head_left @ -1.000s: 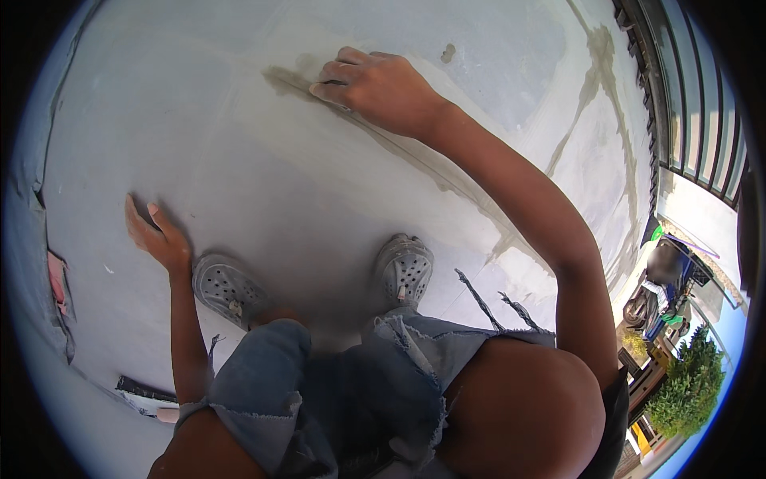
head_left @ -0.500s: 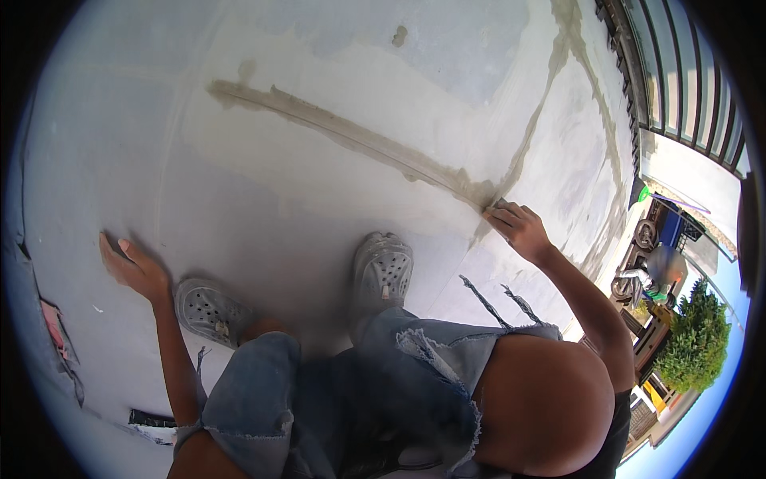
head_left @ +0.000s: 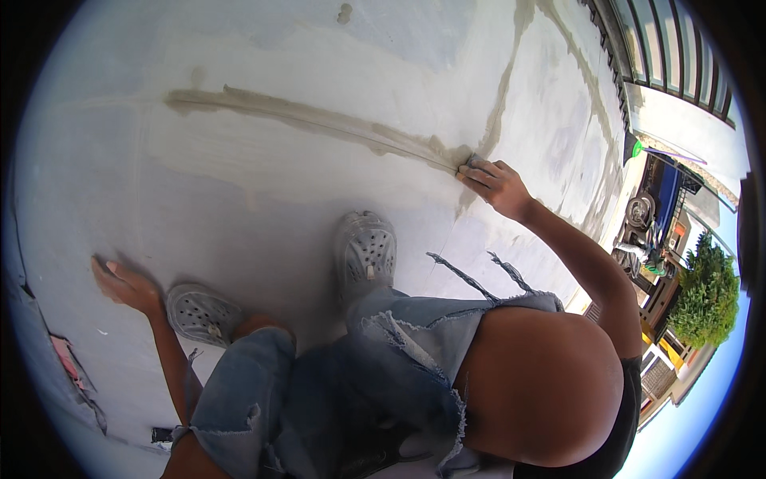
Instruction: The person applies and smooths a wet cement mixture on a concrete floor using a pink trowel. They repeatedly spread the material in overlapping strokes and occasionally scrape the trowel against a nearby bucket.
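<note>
A long grey-brown filler strip [head_left: 319, 120] runs across the pale, flat surface [head_left: 263, 188]. At its right end my right hand [head_left: 504, 191] presses down, fingers curled over a small dark pad [head_left: 474, 160]. The pad is mostly hidden by the fingers, so its exact kind is unclear. More filler lines [head_left: 504, 88] branch upward just beyond that hand. On the left, my left hand [head_left: 126, 286] rests on or just over the surface beside my left shoe, fingers stretched out and nothing in them.
My dusty clogs, left [head_left: 199, 315] and right [head_left: 367, 247], stand between the hands. A torn pink patch [head_left: 70, 363] shows at the left edge. At the right are a barred gate [head_left: 678, 52], a green-headed broom [head_left: 633, 147], parked vehicles [head_left: 642, 211] and a leafy tree [head_left: 704, 295].
The view has shifted, so the strip and shoes appear farther left and higher. My right hand stays at the strip's right end with the pad; my left hand stays beside the left shoe.
</note>
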`<state>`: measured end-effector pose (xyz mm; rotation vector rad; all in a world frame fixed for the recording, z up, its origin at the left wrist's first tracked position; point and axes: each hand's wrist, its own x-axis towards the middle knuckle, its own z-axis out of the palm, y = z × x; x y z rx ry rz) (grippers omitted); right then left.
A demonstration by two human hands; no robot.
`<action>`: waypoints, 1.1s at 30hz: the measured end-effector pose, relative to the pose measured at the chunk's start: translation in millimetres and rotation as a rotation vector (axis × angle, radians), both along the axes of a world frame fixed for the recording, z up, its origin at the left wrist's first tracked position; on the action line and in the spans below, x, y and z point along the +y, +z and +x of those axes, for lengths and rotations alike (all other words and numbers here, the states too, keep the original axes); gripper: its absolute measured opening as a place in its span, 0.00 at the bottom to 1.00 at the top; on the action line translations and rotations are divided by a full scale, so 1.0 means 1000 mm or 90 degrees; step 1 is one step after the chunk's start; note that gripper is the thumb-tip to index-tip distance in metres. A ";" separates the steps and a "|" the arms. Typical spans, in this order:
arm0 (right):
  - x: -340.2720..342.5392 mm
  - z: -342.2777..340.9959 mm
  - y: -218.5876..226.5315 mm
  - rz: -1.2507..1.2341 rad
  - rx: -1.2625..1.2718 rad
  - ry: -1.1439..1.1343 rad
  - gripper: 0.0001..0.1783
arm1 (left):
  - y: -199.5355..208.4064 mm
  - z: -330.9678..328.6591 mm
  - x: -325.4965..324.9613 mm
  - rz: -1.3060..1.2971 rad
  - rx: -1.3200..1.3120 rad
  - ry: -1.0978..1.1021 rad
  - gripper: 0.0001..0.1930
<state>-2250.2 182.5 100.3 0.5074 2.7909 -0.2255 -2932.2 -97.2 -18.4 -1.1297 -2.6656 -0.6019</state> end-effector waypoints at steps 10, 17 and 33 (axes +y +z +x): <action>0.030 -0.146 -0.015 0.020 0.150 0.026 0.26 | 0.000 -0.002 0.002 -0.017 -0.005 0.017 0.32; -0.011 0.012 0.002 -0.012 -0.021 -0.092 0.26 | 0.004 0.006 0.004 -0.018 -0.005 0.005 0.32; -0.013 0.040 0.005 -0.002 -0.056 -0.138 0.25 | 0.015 0.010 0.013 -0.020 -0.043 0.017 0.30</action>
